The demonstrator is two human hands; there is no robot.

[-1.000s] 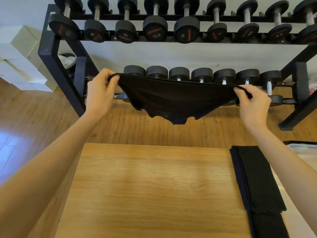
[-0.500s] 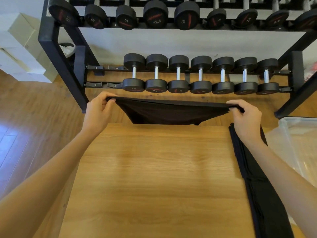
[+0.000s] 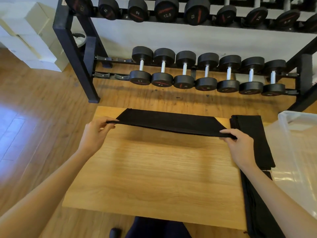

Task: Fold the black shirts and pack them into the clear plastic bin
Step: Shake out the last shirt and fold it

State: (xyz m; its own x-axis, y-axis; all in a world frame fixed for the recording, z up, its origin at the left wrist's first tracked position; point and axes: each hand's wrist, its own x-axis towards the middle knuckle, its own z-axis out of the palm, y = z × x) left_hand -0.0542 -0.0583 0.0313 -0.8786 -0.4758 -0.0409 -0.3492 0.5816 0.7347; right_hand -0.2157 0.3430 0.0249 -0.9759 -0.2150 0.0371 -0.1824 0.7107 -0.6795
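Note:
A black shirt stretches flat across the far end of the wooden table, its near edge lifted. My left hand pinches its left corner and my right hand pinches its right corner. Folded black shirts lie in a long strip down the table's right side, partly under my right forearm. The clear plastic bin stands just right of the table, open at the top.
A black dumbbell rack with several dumbbells stands on the wooden floor just beyond the table. White boxes are stacked at the far left. My legs show under the table's near edge.
Both hands have come down and toward me with the shirt. It hung in the air in front of the rack before; now its far part lies on the table.

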